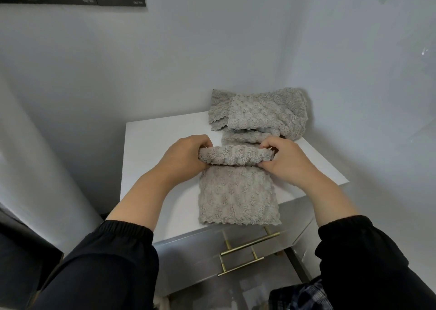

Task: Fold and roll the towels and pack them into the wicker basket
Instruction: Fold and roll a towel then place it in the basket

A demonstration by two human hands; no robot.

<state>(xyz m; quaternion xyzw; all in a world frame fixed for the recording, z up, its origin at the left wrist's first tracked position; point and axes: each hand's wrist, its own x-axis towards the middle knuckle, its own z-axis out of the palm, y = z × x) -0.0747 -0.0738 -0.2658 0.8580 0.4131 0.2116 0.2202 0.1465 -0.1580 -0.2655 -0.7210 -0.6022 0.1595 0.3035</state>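
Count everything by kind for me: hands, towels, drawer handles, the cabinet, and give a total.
2 hands: left hand, right hand
1 towel, being rolled
1 towel heap behind it, towels inside uncountable
2 handles, brass
1 cabinet
Total: 7

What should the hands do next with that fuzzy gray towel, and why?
Probably roll it a turn toward the person. The left hand and right hand each grip an end of the rolled part, and a long flat part lies unrolled on the white cabinet top, nearer the person. No basket is in view.
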